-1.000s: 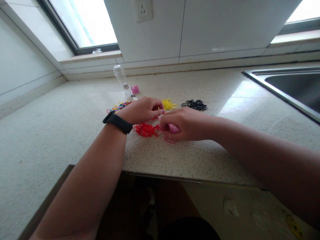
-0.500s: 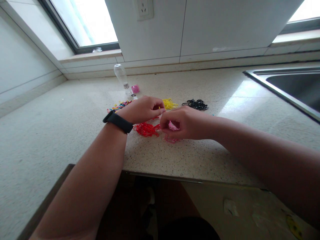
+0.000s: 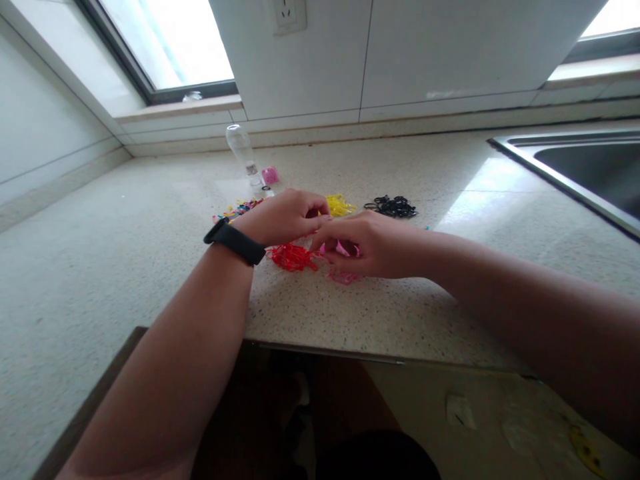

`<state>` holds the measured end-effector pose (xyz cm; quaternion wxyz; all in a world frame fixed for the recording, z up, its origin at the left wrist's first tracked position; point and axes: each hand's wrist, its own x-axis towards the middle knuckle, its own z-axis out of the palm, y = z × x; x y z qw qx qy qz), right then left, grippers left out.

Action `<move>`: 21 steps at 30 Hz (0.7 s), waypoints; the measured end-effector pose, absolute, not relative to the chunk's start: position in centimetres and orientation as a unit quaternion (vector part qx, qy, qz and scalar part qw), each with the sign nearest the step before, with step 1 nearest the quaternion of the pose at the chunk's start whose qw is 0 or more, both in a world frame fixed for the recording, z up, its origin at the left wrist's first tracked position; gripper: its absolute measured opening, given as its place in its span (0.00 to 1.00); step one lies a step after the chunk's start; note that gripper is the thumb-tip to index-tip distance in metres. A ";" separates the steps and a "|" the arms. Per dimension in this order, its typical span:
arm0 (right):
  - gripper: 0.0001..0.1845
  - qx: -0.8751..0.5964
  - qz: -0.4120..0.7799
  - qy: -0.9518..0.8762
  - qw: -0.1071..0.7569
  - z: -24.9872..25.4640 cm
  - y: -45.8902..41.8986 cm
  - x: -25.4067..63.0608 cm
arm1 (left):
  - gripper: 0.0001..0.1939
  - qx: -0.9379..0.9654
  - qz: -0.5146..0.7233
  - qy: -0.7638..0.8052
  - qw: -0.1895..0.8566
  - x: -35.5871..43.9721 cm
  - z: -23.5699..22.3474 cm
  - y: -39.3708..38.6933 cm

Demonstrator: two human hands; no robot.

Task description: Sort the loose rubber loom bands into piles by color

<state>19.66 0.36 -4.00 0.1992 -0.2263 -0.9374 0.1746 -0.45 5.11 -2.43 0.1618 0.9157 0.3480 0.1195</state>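
Both my hands meet over small heaps of thin elastic bands on a speckled countertop (image 3: 125, 247). My left hand (image 3: 283, 217), with a black band on its wrist, is curled with its fingertips pinched against my right hand. My right hand (image 3: 370, 245) is curled around pink bands (image 3: 344, 252); more pink ones lie under it. A red heap (image 3: 293, 257) lies just below my left hand. A yellow heap (image 3: 339, 205) and a black heap (image 3: 393, 207) sit behind the hands, and mixed-colour bands (image 3: 235, 211) lie to the left.
A clear small bottle (image 3: 243, 155) lies on its side near the back wall, with a pink cap (image 3: 270, 175) beside it. A steel sink (image 3: 575, 167) is set into the counter at the right. The counter's front edge runs just below my forearms.
My right hand has shifted slightly left, closing against my left fingertips, and the pink bands in it have turned. The view has tilted a little.
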 end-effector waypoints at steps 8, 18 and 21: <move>0.11 -0.232 0.159 -0.945 0.164 -3.9 0.2 19.6 | 0.13 0.922 0.121 0.337 0.147 -0.5 -2.7 5.3; 0.09 -0.212 0.138 -0.956 0.150 -3.9 0.1 19.6 | 0.12 0.918 0.104 0.349 0.157 0.0 -2.0 4.7; 0.08 -0.213 0.125 -0.957 0.152 -3.9 0.0 19.5 | 0.11 0.916 0.107 0.348 0.168 0.1 -2.0 4.7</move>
